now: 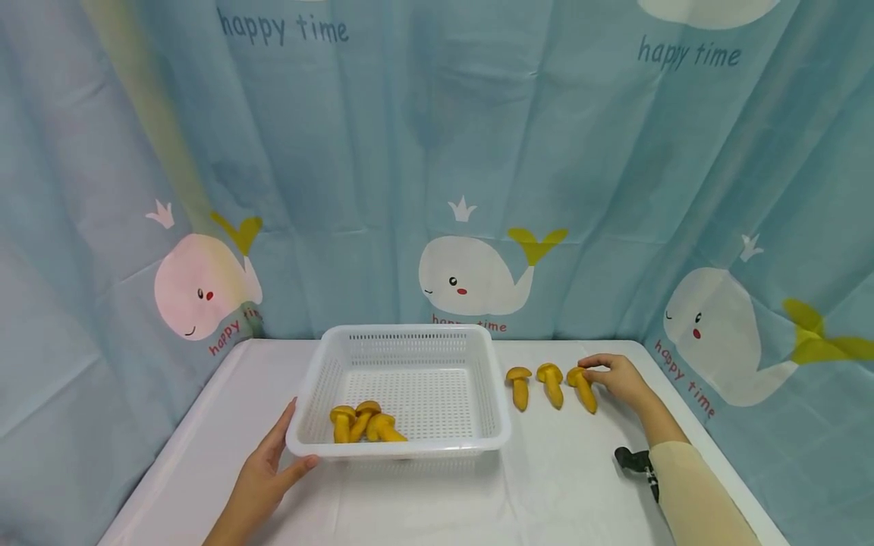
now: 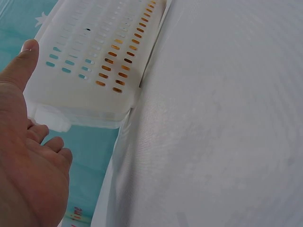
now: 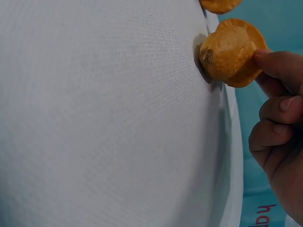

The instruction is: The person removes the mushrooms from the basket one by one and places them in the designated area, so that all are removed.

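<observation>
A white plastic basket [image 1: 399,449] stands on the table, three yellow-brown mushrooms [image 1: 386,429] lying in its front left part. My left hand [image 1: 262,474] grips the basket's front left corner, thumb at the front rim and fingers along the left side. In the left wrist view that hand [image 2: 33,156] has its thumb by the perforated basket wall [image 2: 80,94]. Right of the basket, three more mushrooms form a row. My right hand [image 1: 617,379] pinches the cap of the rightmost mushroom [image 1: 585,394]; in the right wrist view this mushroom [image 3: 227,54] is between thumb and fingers, against the cloth.
The other two mushrooms of the row, one nearer the basket [image 1: 520,390] and one in the middle [image 1: 551,387], lie on the white tablecloth [image 1: 410,508]. A black device [image 1: 635,459] is strapped at the right wrist. Blue whale-print curtains [image 1: 341,189] stand behind and beside the table.
</observation>
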Available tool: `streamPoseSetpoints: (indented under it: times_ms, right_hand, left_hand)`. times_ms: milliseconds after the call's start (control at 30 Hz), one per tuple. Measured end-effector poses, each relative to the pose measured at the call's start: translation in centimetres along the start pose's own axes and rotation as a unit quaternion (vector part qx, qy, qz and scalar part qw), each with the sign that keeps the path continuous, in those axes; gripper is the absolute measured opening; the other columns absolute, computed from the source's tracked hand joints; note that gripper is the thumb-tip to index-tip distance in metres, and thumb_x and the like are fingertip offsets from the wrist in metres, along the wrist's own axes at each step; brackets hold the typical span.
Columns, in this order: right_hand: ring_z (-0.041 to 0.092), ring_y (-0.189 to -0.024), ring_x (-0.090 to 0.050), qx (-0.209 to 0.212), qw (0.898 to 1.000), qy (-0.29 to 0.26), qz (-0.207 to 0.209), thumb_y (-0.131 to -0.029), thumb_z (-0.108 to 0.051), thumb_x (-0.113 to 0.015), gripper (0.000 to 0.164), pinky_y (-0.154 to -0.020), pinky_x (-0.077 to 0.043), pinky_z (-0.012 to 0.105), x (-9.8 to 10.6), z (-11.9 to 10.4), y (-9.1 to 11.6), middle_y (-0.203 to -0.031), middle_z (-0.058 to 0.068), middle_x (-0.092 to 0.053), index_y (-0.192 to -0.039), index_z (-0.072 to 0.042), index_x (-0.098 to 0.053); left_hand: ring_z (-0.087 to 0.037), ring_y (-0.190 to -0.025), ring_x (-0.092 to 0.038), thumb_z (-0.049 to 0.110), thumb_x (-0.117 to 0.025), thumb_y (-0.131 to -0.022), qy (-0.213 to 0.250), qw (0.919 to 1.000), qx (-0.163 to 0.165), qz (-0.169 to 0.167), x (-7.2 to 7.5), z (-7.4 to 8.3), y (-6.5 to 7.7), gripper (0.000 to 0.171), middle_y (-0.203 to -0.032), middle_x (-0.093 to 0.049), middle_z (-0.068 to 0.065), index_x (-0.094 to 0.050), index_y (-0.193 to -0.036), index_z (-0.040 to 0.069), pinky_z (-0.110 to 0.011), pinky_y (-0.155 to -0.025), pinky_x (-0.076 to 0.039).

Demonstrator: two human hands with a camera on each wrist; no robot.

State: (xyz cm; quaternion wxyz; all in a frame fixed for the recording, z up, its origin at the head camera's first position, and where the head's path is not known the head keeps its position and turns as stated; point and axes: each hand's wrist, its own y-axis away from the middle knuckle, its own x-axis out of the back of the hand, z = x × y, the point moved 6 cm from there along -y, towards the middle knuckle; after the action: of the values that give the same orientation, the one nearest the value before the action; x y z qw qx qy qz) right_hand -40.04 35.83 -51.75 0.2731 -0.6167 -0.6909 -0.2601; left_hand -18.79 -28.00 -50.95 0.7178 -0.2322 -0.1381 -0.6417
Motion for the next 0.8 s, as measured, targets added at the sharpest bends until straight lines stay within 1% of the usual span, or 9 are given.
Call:
streamPoseSetpoints:
  times_ms: [167, 233, 300, 400, 433, 500, 567, 667, 800]
  right_hand:
    - [0.033, -0.111, -0.050, -0.001, 1.000, 0.007, 0.001, -0.098, -0.033, -0.071, 0.035, -0.069, -0.046, 0.031, 0.0, -0.2, 0.1, -0.138, 0.020, -0.062, -0.126, -0.011, -0.072]
    - [0.030, -0.097, -0.053, 0.000, 1.000, 0.007, 0.005, -0.098, -0.032, -0.071, 0.035, -0.064, -0.045, 0.029, 0.1, -0.5, 0.1, -0.137, 0.019, -0.062, -0.126, -0.011, -0.072]
    - [0.025, -0.076, -0.051, 0.003, 1.000, 0.007, 0.009, -0.099, -0.033, -0.070, 0.036, -0.057, -0.044, 0.028, 0.2, -1.0, 0.2, -0.134, 0.018, -0.063, -0.127, -0.011, -0.071]
    - [0.020, -0.062, -0.043, 0.003, 1.000, 0.002, 0.015, -0.098, -0.034, -0.070, 0.037, -0.051, -0.042, 0.027, 0.3, -1.9, 0.5, -0.132, 0.017, -0.063, -0.128, -0.012, -0.071]
    - [0.019, -0.061, -0.042, 0.003, 1.000, 0.003, 0.017, -0.098, -0.036, -0.071, 0.038, -0.050, -0.041, 0.027, 0.3, -2.3, 0.6, -0.130, 0.016, -0.063, -0.128, -0.013, -0.071]
    - [0.019, -0.062, -0.043, 0.003, 1.000, 0.002, 0.021, -0.097, -0.039, -0.071, 0.041, -0.049, -0.041, 0.027, 0.3, -3.0, 0.8, -0.128, 0.016, -0.063, -0.129, -0.013, -0.070]
    - [0.019, -0.061, -0.043, 0.004, 1.000, -0.003, 0.023, -0.096, -0.042, -0.072, 0.045, -0.049, -0.040, 0.026, 0.2, -3.8, 1.1, -0.126, 0.017, -0.063, -0.130, -0.012, -0.069]
    - [0.019, -0.054, -0.040, 0.005, 1.000, -0.014, 0.026, -0.096, -0.041, -0.073, 0.045, -0.046, -0.040, 0.026, 0.1, -4.9, 1.5, -0.120, 0.016, -0.065, -0.131, -0.012, -0.070]
    - [0.029, -0.063, -0.052, 0.018, 0.999, -0.022, 0.028, -0.095, -0.042, -0.074, 0.043, -0.047, -0.040, 0.027, 0.0, -6.5, 2.0, -0.123, 0.017, -0.066, -0.129, -0.015, -0.071]
  left_hand:
    - [-0.009, -0.153, -0.015, 0.034, -0.079, -0.090, -0.003, 1.0000, -0.006, 0.003, -0.1, -0.1, 0.1, 0.096, -0.170, -0.016, 0.005, -0.016, -0.163, 0.039, 0.000, -0.102, -0.020]
    - [-0.014, -0.154, -0.015, 0.035, -0.079, -0.090, -0.003, 1.0000, -0.001, 0.002, -0.1, -0.1, 0.0, 0.097, -0.170, -0.015, 0.005, -0.016, -0.163, 0.040, -0.011, -0.113, -0.025]
    - [-0.024, -0.156, -0.016, 0.038, -0.080, -0.089, -0.005, 1.0000, 0.007, 0.002, -0.2, -0.1, -0.1, 0.098, -0.171, -0.015, 0.005, -0.016, -0.163, 0.040, -0.033, -0.120, -0.030]
    - [-0.035, -0.155, -0.017, 0.039, -0.081, -0.088, -0.003, 0.9999, 0.013, 0.000, -0.2, -0.1, -0.2, 0.100, -0.170, -0.015, 0.005, -0.016, -0.163, 0.041, -0.063, -0.114, -0.029]
    - [-0.036, -0.155, -0.017, 0.038, -0.081, -0.087, -0.001, 0.9999, 0.014, 0.000, -0.2, -0.1, -0.2, 0.100, -0.170, -0.015, 0.005, -0.016, -0.163, 0.041, -0.063, -0.114, -0.029]
    - [-0.035, -0.155, -0.017, 0.037, -0.081, -0.088, 0.000, 0.9999, 0.017, -0.001, -0.2, -0.2, -0.1, 0.099, -0.170, -0.015, 0.006, -0.016, -0.162, 0.043, -0.056, -0.117, -0.028]
    - [-0.034, -0.155, -0.017, 0.035, -0.080, -0.089, 0.000, 0.9999, 0.015, -0.001, -0.2, -0.1, -0.1, 0.098, -0.170, -0.015, 0.007, -0.016, -0.162, 0.043, -0.035, -0.120, -0.028]
    - [-0.027, -0.155, -0.016, 0.035, -0.079, -0.090, 0.001, 1.0000, 0.008, 0.002, -0.2, -0.1, 0.0, 0.097, -0.170, -0.015, 0.007, -0.016, -0.162, 0.043, -0.007, -0.108, -0.022]
    - [-0.002, -0.152, -0.013, 0.033, -0.079, -0.091, 0.005, 0.9999, -0.008, 0.004, -0.2, -0.1, -0.1, 0.096, -0.171, -0.015, 0.006, -0.016, -0.163, 0.039, 0.003, -0.100, -0.018]
